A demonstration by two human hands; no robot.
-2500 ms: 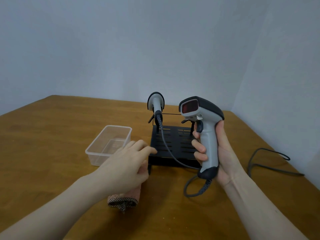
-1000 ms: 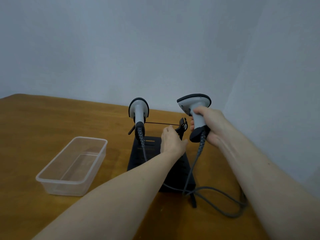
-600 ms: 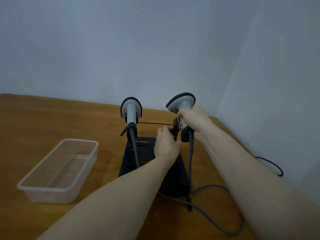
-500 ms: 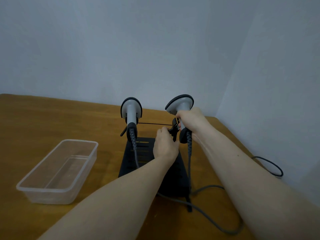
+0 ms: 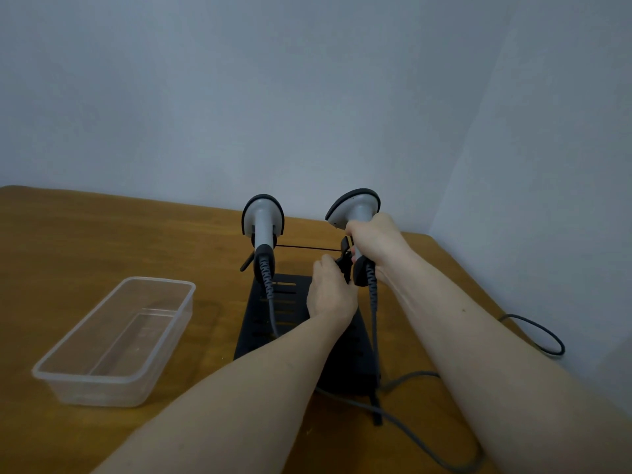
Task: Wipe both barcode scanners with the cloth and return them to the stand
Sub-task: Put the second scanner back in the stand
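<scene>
Right hand (image 5: 376, 241), fingers clamped on 2nd scanner (image 5: 354, 208), lowered it into stand (image 5: 301, 323) holder at 1 o'clock; left hand (image 5: 330, 295) pinched holder; cloth gone from view.

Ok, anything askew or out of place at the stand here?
Only the right scanner: its head tilts while the right hand grips it at the stand; the left scanner hangs straight. No cloth is in view.

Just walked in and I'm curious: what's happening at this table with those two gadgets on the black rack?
A person is setting a barcode scanner into the right side of a black stand. The right hand grips its handle, while the left hand is at the stand's right holder. A second scanner already sits on the left side. An empty clear plastic tub stands to the left.
</scene>
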